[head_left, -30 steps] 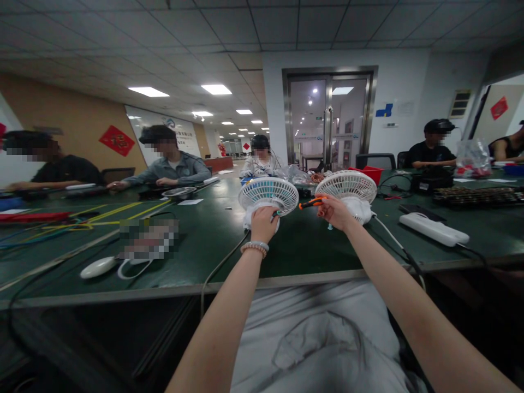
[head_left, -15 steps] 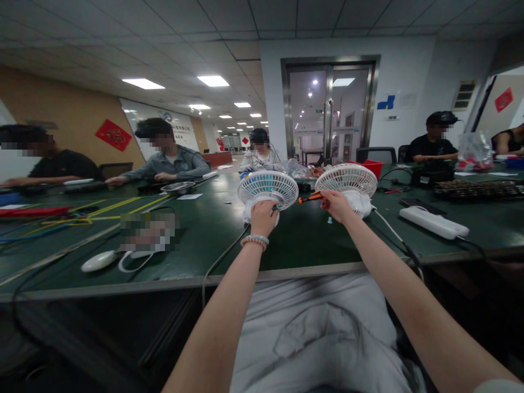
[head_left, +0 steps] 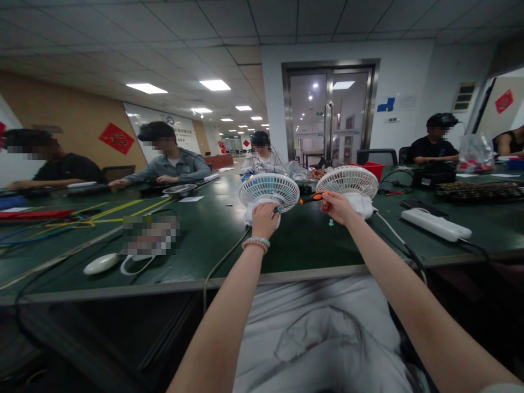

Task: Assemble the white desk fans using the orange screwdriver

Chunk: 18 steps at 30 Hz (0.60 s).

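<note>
On the dark green table stand two small white fans, a left fan and a right fan, with round slotted grilles. My left hand is closed at the back of the left fan, in front of its white housing. A small teal piece shows at its fingertips. My right hand grips a screwdriver by its orange and black handle, in front of the right fan. Its thin shaft points left toward the teal piece; whether they touch is too small to tell. A pale teal knob sits below my right hand.
At right lie a white power strip and a dark cable bundle. A white mouse-shaped object and coloured cables are at left. A red bin stands behind the right fan. Several people sit around the table.
The fingers of my right hand have shifted slightly on the screwdriver handle, showing more orange. My left hand keeps its place at the left fan. The whole view has moved a little.
</note>
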Each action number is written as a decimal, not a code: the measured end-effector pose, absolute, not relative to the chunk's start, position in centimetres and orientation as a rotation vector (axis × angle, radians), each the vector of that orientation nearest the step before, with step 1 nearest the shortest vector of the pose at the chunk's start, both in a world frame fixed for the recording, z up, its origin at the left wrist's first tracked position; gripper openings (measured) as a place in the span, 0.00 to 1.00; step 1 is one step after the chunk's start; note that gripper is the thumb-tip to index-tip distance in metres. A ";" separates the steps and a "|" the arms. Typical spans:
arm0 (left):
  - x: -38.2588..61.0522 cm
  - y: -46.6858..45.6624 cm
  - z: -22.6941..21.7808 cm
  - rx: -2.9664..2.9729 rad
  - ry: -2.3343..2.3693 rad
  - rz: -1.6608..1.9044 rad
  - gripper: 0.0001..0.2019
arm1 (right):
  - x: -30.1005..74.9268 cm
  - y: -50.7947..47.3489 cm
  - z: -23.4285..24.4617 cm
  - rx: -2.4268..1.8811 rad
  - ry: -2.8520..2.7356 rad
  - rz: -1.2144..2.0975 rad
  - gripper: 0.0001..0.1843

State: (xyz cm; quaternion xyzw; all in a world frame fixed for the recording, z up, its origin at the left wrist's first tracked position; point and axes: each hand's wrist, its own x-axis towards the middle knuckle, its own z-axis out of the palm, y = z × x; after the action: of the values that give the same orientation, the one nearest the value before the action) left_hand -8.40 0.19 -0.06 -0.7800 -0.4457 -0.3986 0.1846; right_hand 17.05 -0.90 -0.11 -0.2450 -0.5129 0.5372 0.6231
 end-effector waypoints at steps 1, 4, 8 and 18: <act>-8.4 0.1 0.0 -2.200 -1.260 -1.120 0.11 | 17.1 -0.8 -0.2 -0.573 -1.173 1.222 0.18; -8.3 0.0 0.0 -2.202 -1.267 -1.112 0.11 | 17.1 -0.5 -0.4 -0.644 -1.136 1.172 0.18; -8.3 0.1 -0.1 -2.203 -1.272 -1.111 0.11 | 17.0 -0.4 -0.5 -0.741 -1.140 1.124 0.18; -8.3 0.2 -0.2 -2.181 -1.217 -1.096 0.14 | 17.3 0.2 -1.3 -0.930 -1.246 1.214 0.14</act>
State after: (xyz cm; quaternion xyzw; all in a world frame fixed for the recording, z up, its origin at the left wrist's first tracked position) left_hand -8.35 0.22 -0.22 -0.7825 -0.4367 -0.3933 0.2057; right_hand 17.31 0.18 -1.25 -0.3930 -0.5268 0.5133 0.5518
